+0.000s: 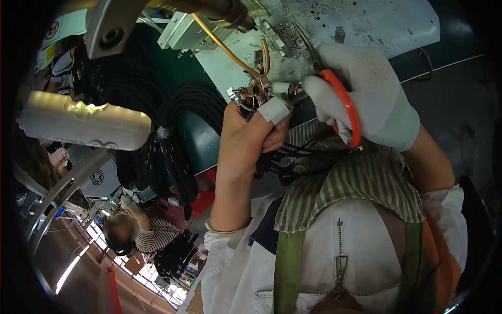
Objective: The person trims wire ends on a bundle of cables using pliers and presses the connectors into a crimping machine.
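- While the bare left hand (248, 133) (white wrap (274, 109) round its thumb) grips black cables with multicoloured wire ends (253, 100) near the pale, debris-specked worktop (374, 26),
- the white-gloved right hand (366, 86) holds red-handled metal scissors (335, 83), angled over it.

On the pale panel (70, 26) I see a red crossed-circle sign (52, 30); the dark mark (103, 144) on the lamp (68, 123) I can't read.

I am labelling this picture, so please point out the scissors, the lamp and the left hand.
Scissors (349, 99), head view: red handle.
Lamp (83, 126), head view: white casing.
Left hand (246, 133), head view: base of the thumb.
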Tool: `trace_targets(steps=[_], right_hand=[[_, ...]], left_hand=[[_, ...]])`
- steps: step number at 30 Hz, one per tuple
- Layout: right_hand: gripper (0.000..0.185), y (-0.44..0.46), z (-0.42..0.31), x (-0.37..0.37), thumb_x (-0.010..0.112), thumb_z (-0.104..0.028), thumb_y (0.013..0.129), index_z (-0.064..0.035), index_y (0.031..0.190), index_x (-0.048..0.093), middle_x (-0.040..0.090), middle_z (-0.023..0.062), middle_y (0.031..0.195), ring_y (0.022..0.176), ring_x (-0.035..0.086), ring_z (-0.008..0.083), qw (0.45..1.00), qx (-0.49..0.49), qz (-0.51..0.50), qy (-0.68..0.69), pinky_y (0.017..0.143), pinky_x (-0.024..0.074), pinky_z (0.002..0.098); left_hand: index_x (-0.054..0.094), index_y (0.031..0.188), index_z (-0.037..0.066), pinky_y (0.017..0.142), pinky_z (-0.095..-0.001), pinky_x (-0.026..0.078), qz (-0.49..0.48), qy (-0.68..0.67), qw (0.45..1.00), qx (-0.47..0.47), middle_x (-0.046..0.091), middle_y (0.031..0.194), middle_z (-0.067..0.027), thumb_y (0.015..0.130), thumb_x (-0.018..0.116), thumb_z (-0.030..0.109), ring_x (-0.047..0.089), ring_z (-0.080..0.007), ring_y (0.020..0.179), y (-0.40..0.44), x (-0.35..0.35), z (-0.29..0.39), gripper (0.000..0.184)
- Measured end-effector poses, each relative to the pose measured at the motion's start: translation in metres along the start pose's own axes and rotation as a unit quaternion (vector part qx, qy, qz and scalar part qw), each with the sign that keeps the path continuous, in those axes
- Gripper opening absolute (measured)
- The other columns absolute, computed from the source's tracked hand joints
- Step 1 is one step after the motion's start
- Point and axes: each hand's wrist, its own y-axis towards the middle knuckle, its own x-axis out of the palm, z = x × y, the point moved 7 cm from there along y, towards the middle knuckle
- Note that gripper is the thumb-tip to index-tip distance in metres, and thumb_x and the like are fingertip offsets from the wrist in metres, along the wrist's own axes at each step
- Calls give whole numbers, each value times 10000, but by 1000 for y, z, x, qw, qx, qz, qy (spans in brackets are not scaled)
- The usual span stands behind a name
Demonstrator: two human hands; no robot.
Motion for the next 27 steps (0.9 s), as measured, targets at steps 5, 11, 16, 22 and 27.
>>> trace_targets(steps=[5, 11, 16, 22, 27], right_hand=[[334, -9, 10, 13, 572, -264, 886, 16, 712, 521, 582, 79, 545, 410, 542, 113, 929, 150, -159, 299, 384, 420, 235], [249, -17, 8, 14, 573, -199, 869, 16, 750, 534, 567, 61, 540, 398, 539, 113, 927, 175, -133, 306, 381, 415, 233], [187, -44, 19, -9, 601, -164, 813, 22, 809, 579, 549, 76, 544, 454, 573, 149, 971, 205, -86, 92, 437, 435, 266], [185, -31, 0, -31, 643, -138, 770, -6, 900, 630, 588, 101, 654, 539, 586, 152, 996, 52, -31, -65, 533, 447, 276], [125, -14, -23, -19, 630, -136, 747, -24, 797, 608, 583, 69, 607, 512, 588, 161, 995, -57, -77, 3, 504, 446, 262]], left_hand=[[470, 1003, -40, 357, -182, 209, -18, -12, 1000, 9, 423, 647, -32, 893, 454, 73, 300, -35, 417, -8, 3, 3, 159], [519, 813, -22, 398, -213, 287, -16, -26, 999, 29, 454, 574, -10, 896, 515, 75, 393, -58, 448, -8, 9, 7, 128], [527, 925, -50, 493, -247, 462, 149, 46, 977, 148, 519, 618, -56, 950, 464, 88, 571, -151, 541, -21, -16, 7, 153], [515, 1082, -60, 449, -200, 312, -75, 111, 985, 113, 520, 693, -27, 880, 596, 98, 423, -59, 522, -25, 18, 0, 270], [538, 1005, -40, 487, -186, 352, -85, 184, 970, 138, 561, 736, -32, 834, 634, 46, 482, -56, 574, -23, 28, 10, 214]])
